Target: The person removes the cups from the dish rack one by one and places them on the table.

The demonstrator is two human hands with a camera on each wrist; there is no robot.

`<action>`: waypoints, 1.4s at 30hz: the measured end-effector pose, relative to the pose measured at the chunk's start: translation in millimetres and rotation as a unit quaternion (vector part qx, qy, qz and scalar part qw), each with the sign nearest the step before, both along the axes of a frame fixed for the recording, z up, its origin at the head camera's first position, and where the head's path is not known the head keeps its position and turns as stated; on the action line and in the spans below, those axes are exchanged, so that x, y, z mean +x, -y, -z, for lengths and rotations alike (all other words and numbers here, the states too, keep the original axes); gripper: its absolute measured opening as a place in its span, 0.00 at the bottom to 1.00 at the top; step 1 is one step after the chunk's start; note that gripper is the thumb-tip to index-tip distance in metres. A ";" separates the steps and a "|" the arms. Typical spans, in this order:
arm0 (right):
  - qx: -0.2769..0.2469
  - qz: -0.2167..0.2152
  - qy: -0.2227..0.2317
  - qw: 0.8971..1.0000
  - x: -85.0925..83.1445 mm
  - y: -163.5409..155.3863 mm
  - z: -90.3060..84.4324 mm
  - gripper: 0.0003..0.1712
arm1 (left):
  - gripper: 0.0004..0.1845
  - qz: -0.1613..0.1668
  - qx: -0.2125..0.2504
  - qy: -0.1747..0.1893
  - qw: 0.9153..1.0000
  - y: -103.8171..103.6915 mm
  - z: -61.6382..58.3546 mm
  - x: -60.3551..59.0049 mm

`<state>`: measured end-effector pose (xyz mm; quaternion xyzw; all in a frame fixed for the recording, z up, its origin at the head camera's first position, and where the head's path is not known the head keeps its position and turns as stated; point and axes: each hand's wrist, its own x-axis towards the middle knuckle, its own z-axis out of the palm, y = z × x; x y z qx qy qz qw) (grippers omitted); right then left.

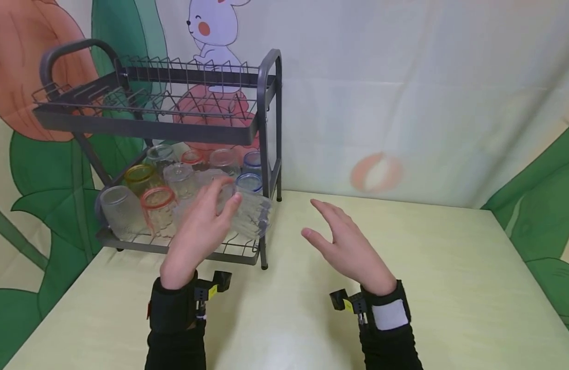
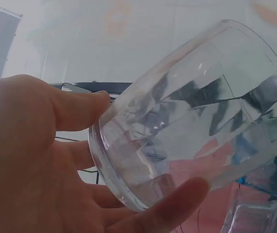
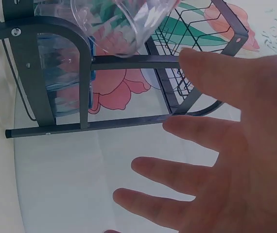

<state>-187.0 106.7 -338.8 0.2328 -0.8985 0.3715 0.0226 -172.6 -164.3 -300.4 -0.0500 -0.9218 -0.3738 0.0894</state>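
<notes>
My left hand [image 1: 198, 231] grips a clear ribbed glass [image 1: 252, 215] by its base, tilted on its side in front of the lower shelf of a grey two-tier dish rack [image 1: 147, 128]. In the left wrist view the glass [image 2: 192, 116] lies across my palm with the thumb and a finger curled round its base. My right hand [image 1: 344, 239] hovers open over the table, fingers spread, a short way right of the glass and holding nothing. The right wrist view shows its spread fingers [image 3: 177, 170] below the rack's frame [image 3: 80, 87] and the glass [image 3: 138, 22].
Several upturned glasses with coloured rims, such as an orange-rimmed one [image 1: 159, 210] and a blue-rimmed one [image 1: 249, 181], fill the rack's lower shelf. The upper wire shelf [image 1: 173, 87] holds nothing. The pale yellow table [image 1: 427, 267] stretches right; a printed cloth backdrop [image 1: 404, 92] hangs behind.
</notes>
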 end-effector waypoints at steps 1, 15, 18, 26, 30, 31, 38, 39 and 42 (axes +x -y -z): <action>0.001 -0.002 0.001 1.000 -0.4 0.7 0.4 0.39 | 0.29 0.003 0.003 0.002 1.000 -0.6 0.2 0.2; -0.035 -0.010 0.019 0.999 -8.9 5.2 0.8 0.39 | 0.30 0.030 0.029 0.004 0.999 -6.5 1.7 -3.3; -0.035 -0.018 0.022 0.999 -9.0 8.3 1.0 0.40 | 0.30 0.038 0.033 0.002 0.999 -6.3 0.5 -2.0; -0.052 -0.028 0.029 0.998 -7.5 8.6 -2.9 0.40 | 0.29 0.040 0.037 0.001 0.999 -10.3 -4.7 0.9; -0.065 -0.031 0.041 0.997 -7.1 8.9 -3.1 0.41 | 0.28 0.052 0.055 0.009 0.997 -12.4 -3.2 1.7; -0.067 -0.032 0.042 0.996 -7.3 9.3 -2.9 0.41 | 0.28 0.058 0.062 0.010 0.996 -13.1 -2.7 1.5; -0.086 -0.047 0.056 0.994 -7.0 12.0 -3.3 0.38 | 0.27 0.095 0.115 0.029 0.988 -16.4 -0.4 -0.6; -0.090 -0.049 0.058 0.993 -6.8 12.2 -3.6 0.38 | 0.27 0.098 0.120 0.031 0.987 -16.8 -0.1 -0.9; -0.099 -0.048 0.063 0.992 -6.1 13.2 -4.7 0.39 | 0.27 0.104 0.133 0.036 0.985 -17.6 0.9 -2.4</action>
